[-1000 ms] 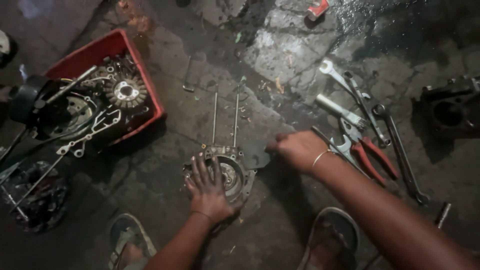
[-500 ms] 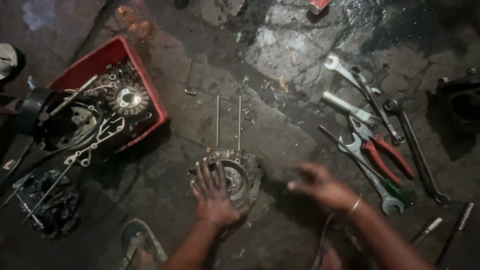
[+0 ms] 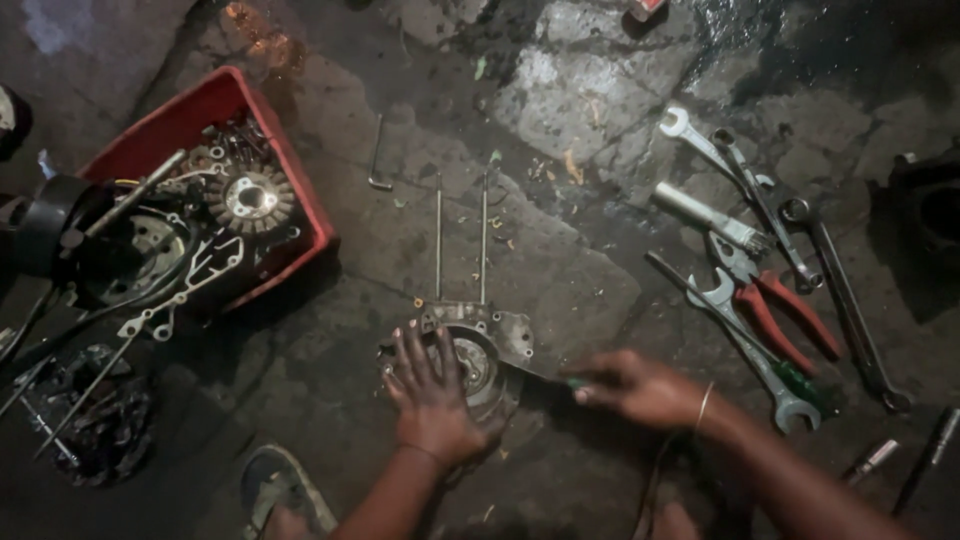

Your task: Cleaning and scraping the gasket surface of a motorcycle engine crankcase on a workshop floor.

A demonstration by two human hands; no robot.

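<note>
Left hand [image 3: 432, 395] fingers splayed flat on the engine casing [image 3: 480, 345]; right hand [image 3: 640, 388] fingers grasp a screwdriver [image 3: 545, 377] at its edge.

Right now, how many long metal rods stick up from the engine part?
2: left rod and right rod, side by side, rising from the engine part.

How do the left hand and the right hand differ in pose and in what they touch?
The left hand lies flat, fingers spread, on the round metal engine casing. The right hand is closed around a thin tool pointing at that casing. Both are bare and work low over the stone floor.
</note>
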